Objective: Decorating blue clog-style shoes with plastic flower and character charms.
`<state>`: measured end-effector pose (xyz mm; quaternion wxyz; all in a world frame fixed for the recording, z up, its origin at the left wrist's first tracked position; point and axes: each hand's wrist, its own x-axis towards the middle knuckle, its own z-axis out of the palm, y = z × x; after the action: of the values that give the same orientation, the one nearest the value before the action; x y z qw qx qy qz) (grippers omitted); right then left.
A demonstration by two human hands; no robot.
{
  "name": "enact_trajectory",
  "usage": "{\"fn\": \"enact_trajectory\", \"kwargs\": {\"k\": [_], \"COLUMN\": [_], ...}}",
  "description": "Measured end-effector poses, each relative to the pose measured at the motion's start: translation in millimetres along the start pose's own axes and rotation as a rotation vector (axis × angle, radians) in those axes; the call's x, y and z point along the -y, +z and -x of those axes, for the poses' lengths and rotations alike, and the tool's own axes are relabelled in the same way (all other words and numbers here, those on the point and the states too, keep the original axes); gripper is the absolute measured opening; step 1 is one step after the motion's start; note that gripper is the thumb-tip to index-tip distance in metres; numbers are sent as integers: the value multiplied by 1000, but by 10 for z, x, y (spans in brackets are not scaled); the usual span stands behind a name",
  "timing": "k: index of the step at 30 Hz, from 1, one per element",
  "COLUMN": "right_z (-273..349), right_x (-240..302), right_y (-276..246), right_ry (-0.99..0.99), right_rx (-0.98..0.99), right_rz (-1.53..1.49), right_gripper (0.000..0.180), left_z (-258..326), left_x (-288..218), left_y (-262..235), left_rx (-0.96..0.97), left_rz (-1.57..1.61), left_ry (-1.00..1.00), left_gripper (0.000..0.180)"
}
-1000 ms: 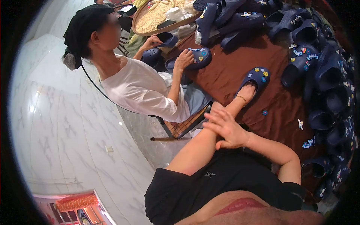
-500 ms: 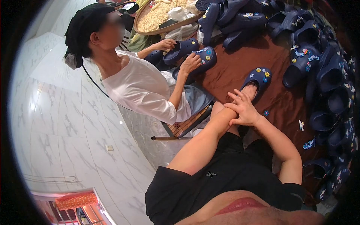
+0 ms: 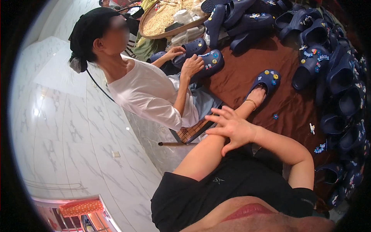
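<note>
Clog [image 3: 267, 79] on brown cloth [image 3: 247, 58], up and right of both hands

Right hand [image 3: 233, 129] rests fingers spread and empty on the left forearm. Left hand [image 3: 257, 95] is nearer, tucked into the clog's heel opening, its grip hidden. The toe points away.

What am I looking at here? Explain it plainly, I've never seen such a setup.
There is no machine here. One wide, bulging camera worn on a person's head looks down at their body. Their right hand lies open, holding nothing, on what looks like their own bare leg, whose foot sits in a navy clog with charms. The left hand is out of view. A brown cloth bears a heap of navy clogs. A second person in white presses a hand on another decorated clog.
</note>
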<state>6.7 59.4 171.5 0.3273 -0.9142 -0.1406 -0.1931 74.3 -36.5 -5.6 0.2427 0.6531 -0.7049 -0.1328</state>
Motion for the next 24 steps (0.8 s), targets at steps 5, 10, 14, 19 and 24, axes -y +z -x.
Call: {"fn": "enact_trajectory", "kwargs": {"k": [5, 10, 14, 19, 24], "right_z": [288, 429, 147, -159, 68], "right_x": [-432, -461, -121, 317, -119], "right_y": [62, -34, -85, -125, 23], "right_ry": [142, 325, 189, -57, 58], "right_rx": [9, 40, 13, 79, 116], "right_rz": [158, 201, 27, -79, 27], "right_gripper": [75, 76, 77, 78, 79], "left_z": [3, 8, 53, 6, -26], "left_x": [7, -55, -18, -6, -76], "left_y": [-5, -30, -78, -27, -11], "left_rx": [-10, -3, 10, -3, 6], "left_rz": [-3, -4, -14, -24, 11], "left_ry": [-7, -44, -15, 7, 10], "left_gripper": [17, 17, 18, 19, 20]}}
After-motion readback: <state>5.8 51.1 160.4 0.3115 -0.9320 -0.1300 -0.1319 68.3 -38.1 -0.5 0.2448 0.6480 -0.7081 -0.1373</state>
